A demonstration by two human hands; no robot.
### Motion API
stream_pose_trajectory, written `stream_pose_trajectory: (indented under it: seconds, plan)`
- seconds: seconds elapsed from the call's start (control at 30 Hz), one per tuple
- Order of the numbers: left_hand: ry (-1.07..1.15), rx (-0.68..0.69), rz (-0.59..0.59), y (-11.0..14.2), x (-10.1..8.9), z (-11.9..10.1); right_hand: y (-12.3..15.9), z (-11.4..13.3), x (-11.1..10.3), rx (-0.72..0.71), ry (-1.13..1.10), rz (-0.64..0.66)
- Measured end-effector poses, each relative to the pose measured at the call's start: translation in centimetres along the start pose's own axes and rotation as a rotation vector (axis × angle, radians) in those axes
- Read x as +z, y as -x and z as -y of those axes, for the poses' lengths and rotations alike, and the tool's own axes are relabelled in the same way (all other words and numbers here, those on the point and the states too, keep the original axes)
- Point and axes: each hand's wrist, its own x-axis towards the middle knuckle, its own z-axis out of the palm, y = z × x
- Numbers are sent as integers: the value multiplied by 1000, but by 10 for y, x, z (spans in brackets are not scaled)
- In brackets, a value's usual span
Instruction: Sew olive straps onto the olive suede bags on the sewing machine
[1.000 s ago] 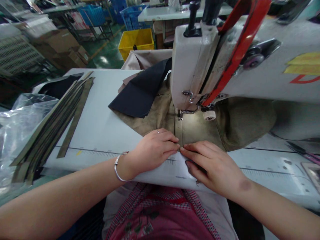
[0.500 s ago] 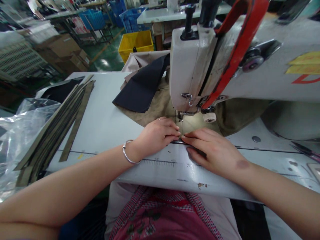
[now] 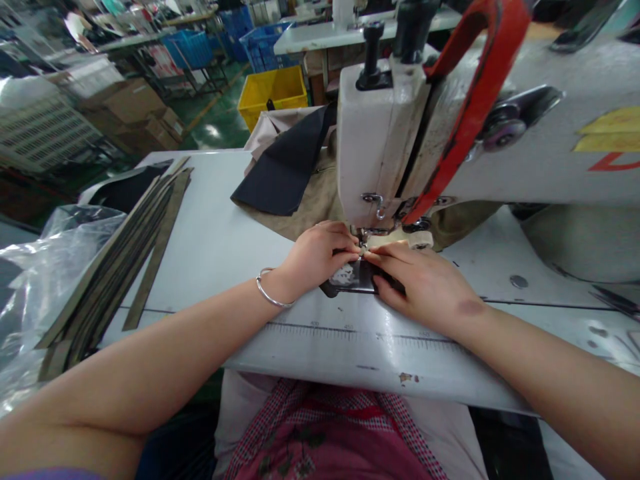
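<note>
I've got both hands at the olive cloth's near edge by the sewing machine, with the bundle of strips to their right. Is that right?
Not quite: the head view shows the bundle of strips to the left of both hands, not the right.

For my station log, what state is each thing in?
Left hand: curled at the olive fabric
Right hand: lightly bent, close to the left hand
Olive fabric: partly under the sewing machine
Dark fabric: lying over the olive fabric
Strips: loosely bunched
Plastic bag: crumpled
Yellow crate: upright, open-topped
</note>
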Motion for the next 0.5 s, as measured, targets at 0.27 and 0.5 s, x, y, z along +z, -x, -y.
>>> stream_pose_trajectory:
  seconds: [0.27,0.5]
  plan:
    - [-85,-36,-7,-4,2,5,-6,-4,3,71,30,11]
    - [-103,-35,1,-4,1,6,-6,-3,4,75,50,0]
